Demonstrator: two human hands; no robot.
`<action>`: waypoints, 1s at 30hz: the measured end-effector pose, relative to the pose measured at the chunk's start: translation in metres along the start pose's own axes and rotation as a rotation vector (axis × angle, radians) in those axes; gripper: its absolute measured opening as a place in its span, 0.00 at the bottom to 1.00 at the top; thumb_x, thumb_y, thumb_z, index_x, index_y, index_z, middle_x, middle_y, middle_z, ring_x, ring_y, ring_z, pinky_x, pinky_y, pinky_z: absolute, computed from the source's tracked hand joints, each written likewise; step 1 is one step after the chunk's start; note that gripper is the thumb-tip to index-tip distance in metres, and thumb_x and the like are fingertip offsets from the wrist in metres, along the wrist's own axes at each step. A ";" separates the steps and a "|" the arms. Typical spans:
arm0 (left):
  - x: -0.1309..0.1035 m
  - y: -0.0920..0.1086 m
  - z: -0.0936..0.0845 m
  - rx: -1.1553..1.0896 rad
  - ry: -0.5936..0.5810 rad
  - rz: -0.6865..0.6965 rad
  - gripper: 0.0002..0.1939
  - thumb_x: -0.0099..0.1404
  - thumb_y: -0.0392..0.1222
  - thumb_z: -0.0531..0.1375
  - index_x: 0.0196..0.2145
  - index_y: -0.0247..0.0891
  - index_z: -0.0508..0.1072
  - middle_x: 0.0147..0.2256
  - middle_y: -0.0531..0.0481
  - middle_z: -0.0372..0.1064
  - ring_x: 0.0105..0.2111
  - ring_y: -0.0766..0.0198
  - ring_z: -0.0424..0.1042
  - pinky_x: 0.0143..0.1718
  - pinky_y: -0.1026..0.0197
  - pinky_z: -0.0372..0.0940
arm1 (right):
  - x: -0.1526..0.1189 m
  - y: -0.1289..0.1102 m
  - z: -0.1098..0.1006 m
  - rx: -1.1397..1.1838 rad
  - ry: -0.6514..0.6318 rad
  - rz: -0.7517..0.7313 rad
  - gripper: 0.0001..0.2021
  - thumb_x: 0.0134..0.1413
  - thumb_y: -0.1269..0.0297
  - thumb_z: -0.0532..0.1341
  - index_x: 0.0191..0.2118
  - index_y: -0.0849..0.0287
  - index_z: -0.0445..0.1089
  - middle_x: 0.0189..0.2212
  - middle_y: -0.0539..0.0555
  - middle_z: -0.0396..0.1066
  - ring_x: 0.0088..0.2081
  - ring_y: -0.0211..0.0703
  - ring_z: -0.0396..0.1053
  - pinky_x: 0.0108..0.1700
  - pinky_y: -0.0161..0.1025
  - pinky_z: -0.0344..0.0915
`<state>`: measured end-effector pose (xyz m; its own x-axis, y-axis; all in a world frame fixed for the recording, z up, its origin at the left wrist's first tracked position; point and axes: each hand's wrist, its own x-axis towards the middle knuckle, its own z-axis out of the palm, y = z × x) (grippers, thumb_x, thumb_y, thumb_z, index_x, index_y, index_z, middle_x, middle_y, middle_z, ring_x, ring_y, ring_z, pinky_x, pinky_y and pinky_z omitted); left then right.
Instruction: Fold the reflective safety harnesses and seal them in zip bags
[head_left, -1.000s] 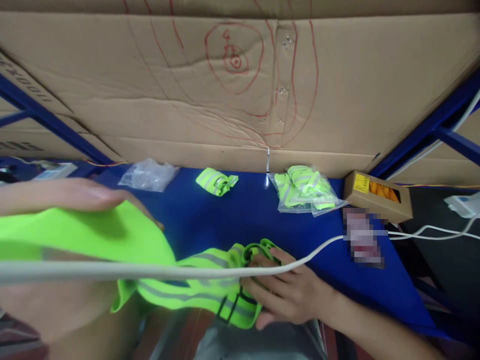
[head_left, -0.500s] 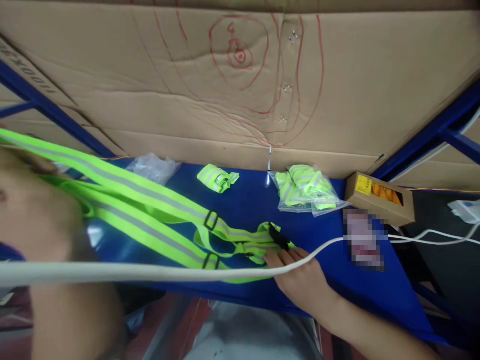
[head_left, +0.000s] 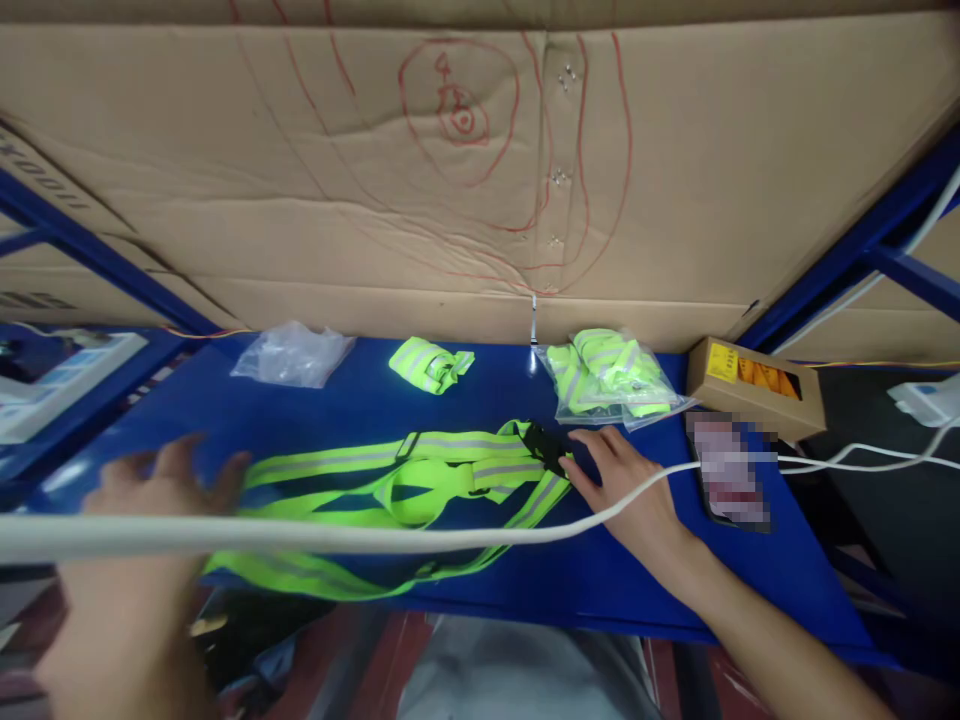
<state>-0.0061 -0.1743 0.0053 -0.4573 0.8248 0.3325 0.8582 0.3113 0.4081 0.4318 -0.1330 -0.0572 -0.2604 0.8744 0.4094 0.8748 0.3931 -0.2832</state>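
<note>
A fluorescent yellow-green reflective strap harness (head_left: 442, 478) with a grey stripe lies in loose loops along the blue table. It has black slide adjusters and a black plastic buckle (head_left: 546, 450) at its right end. My right hand (head_left: 634, 495) is beside that buckle, thumb and forefinger apart, their tips at its edge. My left hand (head_left: 161, 500) hovers by the left end of the straps, fingers spread and blurred, holding nothing. A white cable (head_left: 360, 535) crosses in front of the view and hides part of the left hand and the straps.
Toward the back lie a crumpled clear bag (head_left: 294, 355), a rolled reflective strap (head_left: 427, 364) and bagged reflective straps (head_left: 611, 370). At right are a cardboard box (head_left: 757, 385) and a phone (head_left: 727, 480). A power strip (head_left: 71, 385) sits far left; cardboard (head_left: 337, 230) stands behind.
My left hand has released the straps and come down, lower in view. The straps, stretched up to the left before, now lie slack on the table. My right fingers have spread at the buckle.
</note>
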 end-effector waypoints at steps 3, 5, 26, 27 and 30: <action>-0.020 0.054 0.031 0.059 0.014 0.300 0.22 0.68 0.57 0.59 0.54 0.44 0.70 0.53 0.39 0.67 0.50 0.39 0.67 0.54 0.27 0.59 | 0.001 0.001 0.010 0.165 -0.127 0.046 0.14 0.67 0.63 0.56 0.54 0.59 0.71 0.42 0.58 0.77 0.40 0.49 0.77 0.37 0.40 0.69; -0.037 0.092 0.057 -0.093 -0.169 0.585 0.24 0.72 0.55 0.55 0.59 0.41 0.67 0.56 0.38 0.68 0.56 0.43 0.67 0.59 0.38 0.62 | 0.002 0.002 0.016 0.336 -0.221 0.126 0.13 0.67 0.62 0.55 0.51 0.59 0.71 0.33 0.54 0.76 0.32 0.45 0.75 0.33 0.39 0.66; -0.050 0.148 0.104 -0.313 -0.543 0.698 0.17 0.65 0.57 0.63 0.44 0.43 0.76 0.52 0.43 0.68 0.54 0.45 0.69 0.58 0.38 0.64 | 0.023 0.008 -0.008 1.553 -0.117 0.548 0.17 0.54 0.50 0.67 0.44 0.55 0.72 0.44 0.55 0.78 0.48 0.51 0.75 0.52 0.45 0.69; -0.054 0.152 0.104 -0.378 -0.556 0.675 0.18 0.66 0.57 0.62 0.47 0.44 0.75 0.54 0.42 0.67 0.56 0.44 0.68 0.59 0.39 0.64 | 0.021 0.008 -0.005 1.534 -0.134 0.507 0.18 0.55 0.49 0.67 0.45 0.55 0.71 0.44 0.55 0.78 0.48 0.50 0.75 0.51 0.44 0.69; -0.063 0.168 0.107 -0.487 -0.547 0.577 0.30 0.63 0.55 0.66 0.58 0.43 0.67 0.62 0.38 0.59 0.64 0.41 0.60 0.63 0.37 0.61 | 0.015 0.008 0.003 1.383 -0.193 0.359 0.20 0.58 0.47 0.66 0.49 0.55 0.70 0.44 0.54 0.77 0.46 0.48 0.75 0.48 0.42 0.70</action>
<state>0.1918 -0.1231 -0.0376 0.2893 0.9365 0.1982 0.6696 -0.3460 0.6572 0.4339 -0.1160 -0.0561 -0.2637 0.9635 0.0469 -0.1568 0.0051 -0.9876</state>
